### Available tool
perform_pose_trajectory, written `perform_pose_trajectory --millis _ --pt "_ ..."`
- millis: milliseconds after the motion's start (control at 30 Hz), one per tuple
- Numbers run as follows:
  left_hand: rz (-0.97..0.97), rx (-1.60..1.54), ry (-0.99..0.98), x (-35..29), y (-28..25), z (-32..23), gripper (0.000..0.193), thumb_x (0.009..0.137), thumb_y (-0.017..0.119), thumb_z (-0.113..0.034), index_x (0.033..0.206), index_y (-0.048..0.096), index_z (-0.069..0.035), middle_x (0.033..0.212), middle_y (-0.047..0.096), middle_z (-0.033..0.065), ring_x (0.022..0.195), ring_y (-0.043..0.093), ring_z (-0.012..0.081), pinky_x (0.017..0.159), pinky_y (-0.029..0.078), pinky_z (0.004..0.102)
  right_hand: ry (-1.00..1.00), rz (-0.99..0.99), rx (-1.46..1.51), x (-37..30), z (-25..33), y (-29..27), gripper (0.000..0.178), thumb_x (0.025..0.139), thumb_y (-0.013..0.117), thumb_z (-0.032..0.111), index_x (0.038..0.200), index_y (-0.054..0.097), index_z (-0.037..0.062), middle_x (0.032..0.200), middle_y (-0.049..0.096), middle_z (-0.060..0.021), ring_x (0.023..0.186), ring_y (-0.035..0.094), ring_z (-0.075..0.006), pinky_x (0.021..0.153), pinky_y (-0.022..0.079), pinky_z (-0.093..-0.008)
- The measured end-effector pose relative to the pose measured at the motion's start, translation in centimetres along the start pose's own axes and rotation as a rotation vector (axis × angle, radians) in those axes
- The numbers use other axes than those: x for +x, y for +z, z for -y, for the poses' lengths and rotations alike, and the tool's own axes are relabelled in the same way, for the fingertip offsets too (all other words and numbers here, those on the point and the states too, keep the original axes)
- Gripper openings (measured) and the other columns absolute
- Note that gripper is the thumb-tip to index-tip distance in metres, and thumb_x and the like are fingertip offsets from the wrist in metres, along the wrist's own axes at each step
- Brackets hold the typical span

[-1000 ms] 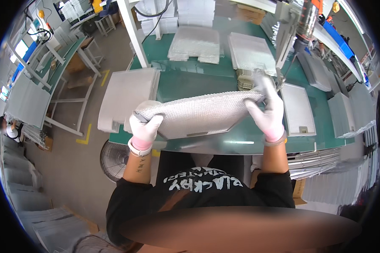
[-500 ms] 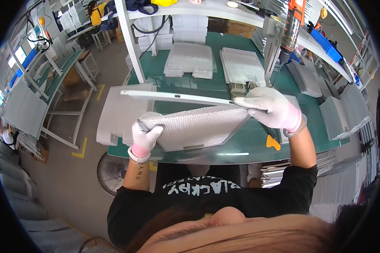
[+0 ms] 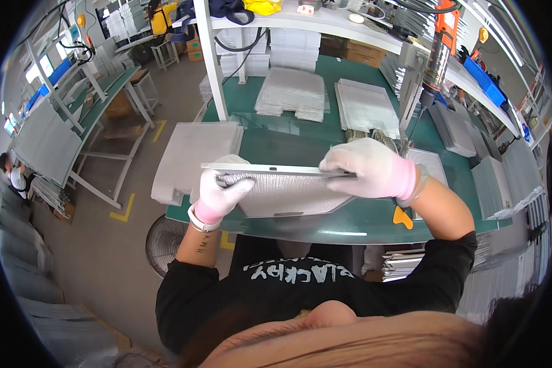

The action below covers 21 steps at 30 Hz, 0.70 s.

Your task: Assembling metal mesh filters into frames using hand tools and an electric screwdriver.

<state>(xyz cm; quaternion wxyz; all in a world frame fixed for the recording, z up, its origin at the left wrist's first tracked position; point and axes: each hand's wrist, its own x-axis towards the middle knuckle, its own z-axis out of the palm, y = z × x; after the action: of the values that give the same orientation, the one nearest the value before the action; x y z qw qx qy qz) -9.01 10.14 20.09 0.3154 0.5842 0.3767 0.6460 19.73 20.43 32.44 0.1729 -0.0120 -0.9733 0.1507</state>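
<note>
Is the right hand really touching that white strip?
Touching: the head view shows the right hand clasping the white strip at its right end.

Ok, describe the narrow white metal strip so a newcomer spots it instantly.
Start at the green tabletop: above its near edge, the white-gloved left hand grips a silver mesh panel. Along that panel's far edge runs the narrow white metal strip, its right end in the gloved right hand. Unlike the broad panel, it is slim, with a small dark slot.
</note>
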Motion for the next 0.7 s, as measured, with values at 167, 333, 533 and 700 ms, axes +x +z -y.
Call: perform_pose_trajectory --millis 167,333,533,700 --pt "-0.048 -0.100 0.270 -0.1 0.2 1.1 0.018 0.080 0.076 -0.012 0.083 0.068 0.003 0.084 0.067 0.0105 0.076 0.063 0.0211 0.069 0.050 0.0313 -0.071 0.113 -0.190 1.5 -0.3 0.3 0.035 0.077 0.069 0.006 0.111 0.061 0.0053 0.086 0.061 -0.0106 0.078 0.063 -0.0314 0.067 0.052 -0.0390" --pt "-0.096 0.110 0.422 -0.1 0.0 2.1 0.017 0.079 0.077 -0.010 0.084 0.067 0.003 0.084 0.066 0.0102 0.074 0.062 0.0186 0.067 0.050 0.0306 -0.111 0.069 -0.047 3.3 -0.2 1.3 0.040 0.080 0.065 0.007 0.119 0.060 0.0075 0.087 0.061 -0.0115 0.081 0.063 -0.0321 0.070 0.052 -0.0396" --pt "-0.420 -0.149 0.379 -0.7 2.2 2.1 0.055 0.075 0.080 -0.001 0.122 0.052 -0.001 0.107 0.063 0.0104 0.086 0.060 0.0124 0.075 0.051 0.0239 -0.116 0.082 -0.118 4.2 -0.8 1.8 0.052 0.080 0.062 0.004 0.131 0.056 0.0092 0.086 0.058 -0.0116 0.077 0.061 -0.0324 0.069 0.051 -0.0405" --pt "-0.483 0.082 0.573 0.0 1.5 4.2 0.071 0.073 0.082 0.000 0.134 0.045 -0.004 0.117 0.059 0.0149 0.094 0.063 0.0218 0.085 0.052 0.0331 -0.118 0.093 -0.115 4.6 -0.7 2.0 0.060 0.080 0.063 0.002 0.138 0.052 0.0099 0.080 0.053 -0.0126 0.071 0.057 -0.0328 0.066 0.049 -0.0419"
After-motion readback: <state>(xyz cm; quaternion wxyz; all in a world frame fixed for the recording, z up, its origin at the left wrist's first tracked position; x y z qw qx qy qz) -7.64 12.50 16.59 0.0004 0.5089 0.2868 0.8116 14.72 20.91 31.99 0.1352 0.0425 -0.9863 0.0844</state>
